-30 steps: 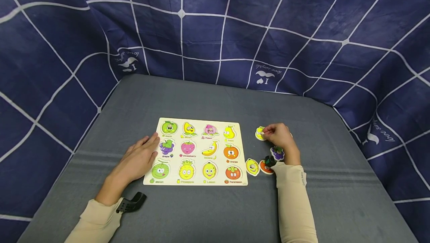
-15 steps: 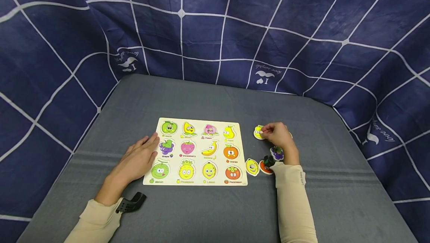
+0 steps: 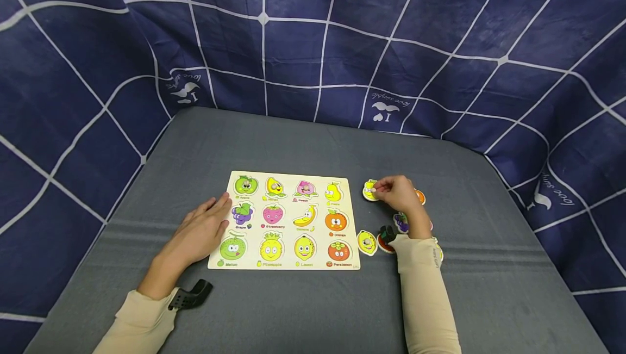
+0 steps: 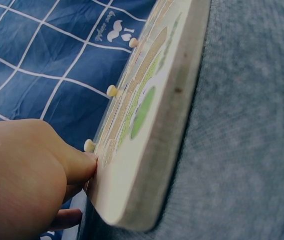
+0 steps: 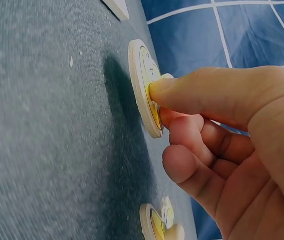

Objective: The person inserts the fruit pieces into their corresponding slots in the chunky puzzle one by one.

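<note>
A pale wooden fruit puzzle board (image 3: 288, 231) lies on the grey surface, with printed fruits and names. My left hand (image 3: 202, 229) rests along its left edge, fingers extended. In the left wrist view the thumb of that hand (image 4: 29, 175) touches the board's edge, near several small knobs (image 4: 113, 90). To the right of the board my right hand (image 3: 398, 195) pinches a yellow fruit puzzle piece (image 3: 369, 190). The right wrist view has this yellow piece (image 5: 141, 85) tilted over the cloth with a shadow beside it, thumb and finger at its knob.
Loose pieces lie right of the board: a lemon piece (image 3: 367, 242), a red piece (image 3: 386, 244), a grape piece (image 3: 401, 222) and an orange one (image 3: 419, 196), some partly hidden by the right arm. A dark blue checked curtain (image 3: 293, 44) hangs around the surface.
The right hand has moved left and slightly farther away with the yellow puzzle piece, uncovering more of the orange piece. The left hand stays on the board's edge.
</note>
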Demonstrator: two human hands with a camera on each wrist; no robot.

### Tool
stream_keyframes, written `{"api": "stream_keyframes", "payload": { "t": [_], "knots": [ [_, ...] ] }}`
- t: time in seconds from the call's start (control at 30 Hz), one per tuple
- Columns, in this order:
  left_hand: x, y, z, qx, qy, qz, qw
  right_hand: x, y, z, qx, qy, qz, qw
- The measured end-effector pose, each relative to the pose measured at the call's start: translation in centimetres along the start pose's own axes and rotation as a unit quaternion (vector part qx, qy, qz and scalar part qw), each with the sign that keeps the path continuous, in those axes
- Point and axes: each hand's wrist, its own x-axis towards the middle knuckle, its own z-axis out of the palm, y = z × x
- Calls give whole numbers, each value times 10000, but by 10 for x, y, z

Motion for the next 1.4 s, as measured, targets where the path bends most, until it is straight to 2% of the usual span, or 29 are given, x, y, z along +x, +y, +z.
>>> {"api": "stream_keyframes", "payload": {
  "t": [1.0, 1.4],
  "knots": [
    [0, 0, 0, -16, 3, -20, 10000, 4, -27, 18, 197, -203, -210, 9994],
    [1, 0, 1, -6, 24, 4, 10000, 6, -36, 29, 140, -208, -712, 9971]
  ]
}}
